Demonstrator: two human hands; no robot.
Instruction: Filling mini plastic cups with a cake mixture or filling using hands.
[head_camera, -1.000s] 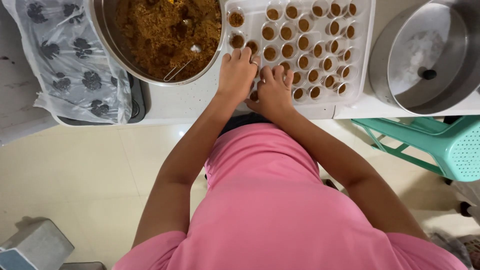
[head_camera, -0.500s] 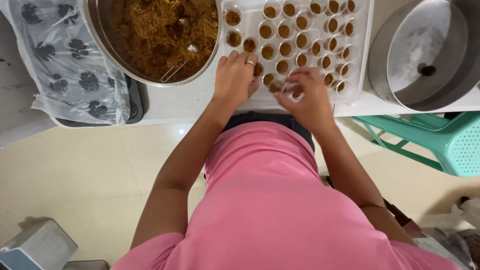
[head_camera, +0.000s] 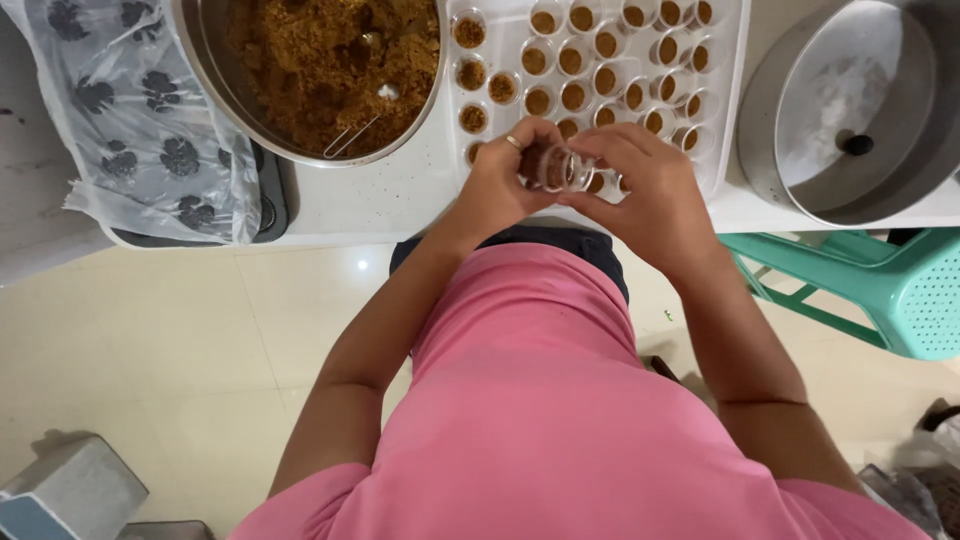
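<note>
Presently we find a small clear cup (head_camera: 556, 166) of brown crumb pinched between our left hand (head_camera: 497, 182) and right hand (head_camera: 650, 190), both closed on it, above the white tray's (head_camera: 425, 185) near edge. It looks light, thin-walled and crushable; hold the sides gently. Filled cups (head_camera: 600, 78) at 12 o'clock, steel bowl (head_camera: 215, 70) at 10.

Bright, even indoor light fills the overhead view, with soft colours and no harsh contrast. A small white glint on the cream floor (head_camera: 362, 265) suggests a lamp above. Shadows are faint and diffuse. The steel bowl (head_camera: 215, 70) and the round metal pan (head_camera: 790, 170) carry mild sheen. Focus is fairly sharp; the hands (head_camera: 590, 175) show slight blur. Edges bend outward a little.
</note>
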